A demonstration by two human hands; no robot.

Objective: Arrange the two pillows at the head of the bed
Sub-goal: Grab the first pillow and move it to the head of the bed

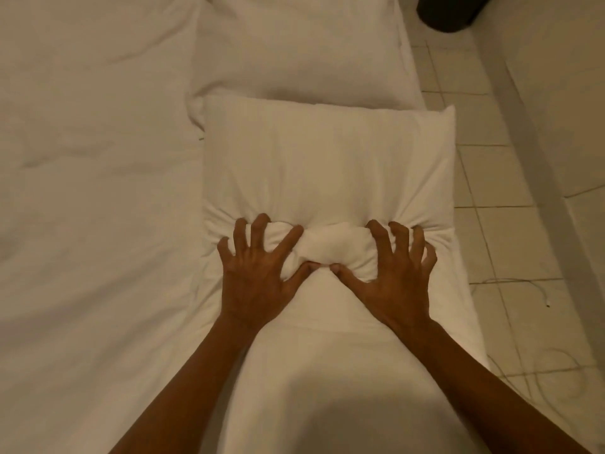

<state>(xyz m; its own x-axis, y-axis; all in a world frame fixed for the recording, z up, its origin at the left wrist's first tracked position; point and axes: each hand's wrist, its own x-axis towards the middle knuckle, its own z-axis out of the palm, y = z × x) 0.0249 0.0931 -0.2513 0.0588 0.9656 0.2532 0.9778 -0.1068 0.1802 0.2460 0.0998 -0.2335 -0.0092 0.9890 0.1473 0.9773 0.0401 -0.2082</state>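
Two white pillows lie in a row along the right side of the bed. The near pillow is in the middle of the view, and its right corner hangs over the bed's edge. Both hands grip its near edge and bunch the fabric into a lump between them. My left hand clutches the left part of that lump, my right hand the right part, thumbs almost touching. The far pillow rests flat beyond it, its near edge touching the near pillow.
White bedding spreads wide to the left. A pale tiled floor runs along the right of the bed, with thin cables lying on it. A dark object stands at the top right. A light wall base rises at the far right.
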